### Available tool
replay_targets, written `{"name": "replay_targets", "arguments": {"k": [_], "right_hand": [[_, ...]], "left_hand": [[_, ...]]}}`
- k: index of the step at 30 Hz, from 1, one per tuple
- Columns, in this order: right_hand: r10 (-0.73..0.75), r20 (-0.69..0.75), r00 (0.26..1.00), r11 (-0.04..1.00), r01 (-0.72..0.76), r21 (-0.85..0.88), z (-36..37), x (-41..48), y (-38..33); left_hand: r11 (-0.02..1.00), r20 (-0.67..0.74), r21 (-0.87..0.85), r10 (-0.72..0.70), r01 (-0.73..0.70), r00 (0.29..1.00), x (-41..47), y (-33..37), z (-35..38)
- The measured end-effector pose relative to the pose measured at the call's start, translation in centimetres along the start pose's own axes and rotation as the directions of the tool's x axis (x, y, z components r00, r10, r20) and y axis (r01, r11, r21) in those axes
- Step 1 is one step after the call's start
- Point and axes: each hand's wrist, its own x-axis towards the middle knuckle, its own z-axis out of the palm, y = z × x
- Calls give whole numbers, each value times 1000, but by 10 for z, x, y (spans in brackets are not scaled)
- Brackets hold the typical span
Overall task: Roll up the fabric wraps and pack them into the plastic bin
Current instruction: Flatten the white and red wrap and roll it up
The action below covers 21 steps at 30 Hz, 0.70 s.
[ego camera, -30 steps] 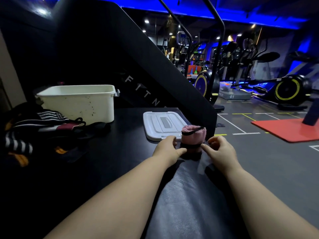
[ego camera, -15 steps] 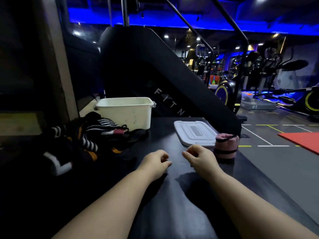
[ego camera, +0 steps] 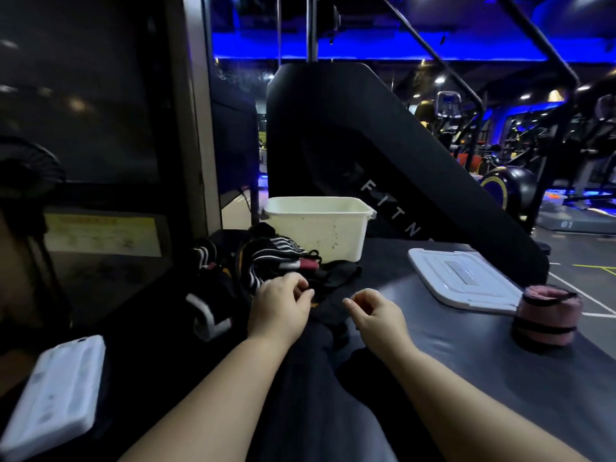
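My forearms reach forward over dark surface point(ego camera: 440, 348). My left hand point(ego camera: 280, 305) at edge of striped wrap pile point(ego camera: 270, 258), fingers point(ego camera: 298, 282) loosely curled, empty. Right hand point(ego camera: 378, 316) same, empty. Pink rolled wrap point(ego camera: 546, 315) upright beside lid point(ego camera: 463, 281); bin point(ego camera: 316, 231) behind pile. Machine panel point(ego camera: 390, 208) reads "FITN"; platform point(ego camera: 573, 225) "01".

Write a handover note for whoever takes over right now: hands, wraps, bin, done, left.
Left hand: fingers curled at the edge of the wrap pile; grip unclear.
Right hand: loosely curled, empty, above the table.
Bin: open, behind the pile; its floor is hidden. Lid lies flat to the right.
Done: one pink roll strapped, standing beside the lid, not in the bin.
Left: roll the pile's wraps, pack all rolls into the bin.
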Motion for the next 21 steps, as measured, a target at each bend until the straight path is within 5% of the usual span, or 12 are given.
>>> {"name": "replay_targets", "arguments": {"k": [3,7,15,21], "right_hand": [[-22,12,1000,1000,23,-9,8,11,-4],[-76,6,997,996,77,-45,20,35,-12],[-145,18,989,985,146,-89,58,90,-28],[-101,112,989,995,103,-16,97,111,-18]], "left_hand": [[978,-180,210,26,13,983,14,-13,-2],[961,-265,275,41,35,963,39,-33,2],[930,-10,356,-89,86,996,80,-45,10],[948,0,295,-125,119,992,89,-63,6]]}}
